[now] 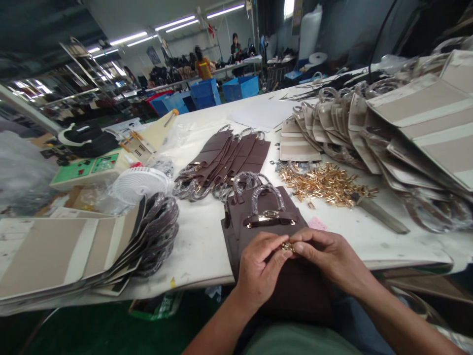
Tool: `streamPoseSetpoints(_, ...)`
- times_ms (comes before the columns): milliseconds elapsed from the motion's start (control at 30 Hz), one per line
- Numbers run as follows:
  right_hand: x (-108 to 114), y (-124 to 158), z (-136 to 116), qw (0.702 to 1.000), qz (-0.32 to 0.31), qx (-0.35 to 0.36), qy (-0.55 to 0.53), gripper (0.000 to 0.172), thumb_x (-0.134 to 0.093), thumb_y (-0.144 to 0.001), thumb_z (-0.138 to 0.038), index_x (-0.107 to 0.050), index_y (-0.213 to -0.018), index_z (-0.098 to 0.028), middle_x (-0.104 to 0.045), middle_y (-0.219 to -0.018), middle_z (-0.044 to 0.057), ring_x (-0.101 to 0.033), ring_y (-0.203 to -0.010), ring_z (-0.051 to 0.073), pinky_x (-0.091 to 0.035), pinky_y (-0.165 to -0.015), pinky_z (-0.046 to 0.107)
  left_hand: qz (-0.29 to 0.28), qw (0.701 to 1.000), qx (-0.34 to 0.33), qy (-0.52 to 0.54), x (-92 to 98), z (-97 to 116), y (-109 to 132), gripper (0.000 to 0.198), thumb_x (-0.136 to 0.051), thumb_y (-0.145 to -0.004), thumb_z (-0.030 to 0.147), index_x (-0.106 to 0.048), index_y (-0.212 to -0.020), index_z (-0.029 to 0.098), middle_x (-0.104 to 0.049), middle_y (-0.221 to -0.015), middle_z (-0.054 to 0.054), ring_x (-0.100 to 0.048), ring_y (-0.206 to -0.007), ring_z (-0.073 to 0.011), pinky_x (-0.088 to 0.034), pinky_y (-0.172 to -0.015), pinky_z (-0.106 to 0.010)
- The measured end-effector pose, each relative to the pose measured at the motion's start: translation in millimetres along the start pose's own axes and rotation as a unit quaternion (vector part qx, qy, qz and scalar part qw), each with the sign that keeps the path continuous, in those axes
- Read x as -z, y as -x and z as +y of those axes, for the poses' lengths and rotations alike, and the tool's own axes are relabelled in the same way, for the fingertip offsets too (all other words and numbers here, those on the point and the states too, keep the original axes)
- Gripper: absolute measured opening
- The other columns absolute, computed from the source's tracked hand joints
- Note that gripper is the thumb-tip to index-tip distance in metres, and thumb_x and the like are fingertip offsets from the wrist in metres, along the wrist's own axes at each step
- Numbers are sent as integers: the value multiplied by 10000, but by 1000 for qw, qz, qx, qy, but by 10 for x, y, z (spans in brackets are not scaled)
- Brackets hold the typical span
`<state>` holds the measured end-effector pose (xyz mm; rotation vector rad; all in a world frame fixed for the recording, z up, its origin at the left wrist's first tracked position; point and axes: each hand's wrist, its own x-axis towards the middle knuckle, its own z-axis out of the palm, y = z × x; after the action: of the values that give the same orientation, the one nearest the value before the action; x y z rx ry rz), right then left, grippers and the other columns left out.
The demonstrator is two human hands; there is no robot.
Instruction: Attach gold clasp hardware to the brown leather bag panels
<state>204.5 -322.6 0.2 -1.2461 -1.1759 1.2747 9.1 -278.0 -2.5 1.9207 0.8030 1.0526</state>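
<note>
Between the fingertips of my left hand (260, 264) and my right hand (327, 251) is a small gold metal fitting (287, 246); both hands pinch it, and its exact shape is partly covered. Beneath them lies a dark brown bag panel (236, 241) over the table's front edge, with a plastic-wrapped handle (268, 197) and a strap (271, 218) bearing gold hardware. To the right is a heap of gold metal fittings (325, 182). A tool with a flat grey handle (384, 214) rests against that heap.
Brown bag panels (229, 153) lie on the white table (199, 246) beyond my hands. Beige panels are stacked at left (74, 246) and right (417, 113). A white fan (140, 185) stands at left near a machine with green panels (88, 167). Blue bins (240, 88) and two people are farther back.
</note>
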Motion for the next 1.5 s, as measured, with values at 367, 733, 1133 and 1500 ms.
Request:
streamPoseSetpoints(367, -212, 107, 22, 987, 84, 96, 94, 283, -607, -1018, -410, -631, -803, -228, -626, -770, -21, -580, -740, 142, -455, -710, 229, 26, 997, -60, -36, -37, 120, 41, 239, -697, -943, 142, -735, -1168, 212, -746, -992, -40, -686, -913, -149, -550, -839, -262)
streamPoseSetpoints(733, -267, 45, 64, 997, 64, -9, -39, 328, -747, -878, -536, -768, -1040, -252, -786, -1045, 69, -718, -1007, 279, -561, -929, 373, 41, 996, 13, -81, 35, -65, 134, 441, -661, -976, 280, -612, -1409, 348, -635, -1219, -61, -614, -1139, -226, -518, -999, -382)
streamPoseSetpoints(1133, -491, -460, -28, 996, -22, 47, 73, 349, -596, -981, -565, -721, -926, -244, -723, -1273, 72, -625, -1248, 320, -416, -1133, 461, 96, 957, 179, -205, 386, -482, 100, 730, -775, -811, 290, -484, -1473, 183, -612, -1385, -152, -576, -1275, -322, -478, -1095, -538)
streamPoseSetpoints(1500, -576, -541, -40, 992, -84, 81, -52, 296, -657, -973, -518, -762, -1040, -249, -689, -1382, 99, -633, -1258, 296, -446, -1126, 449, 96, 957, 249, -114, 431, -524, -204, 891, -825, -726, 352, -446, -1510, 162, -660, -1188, -122, -636, -876, -218, -550, -836, -398)
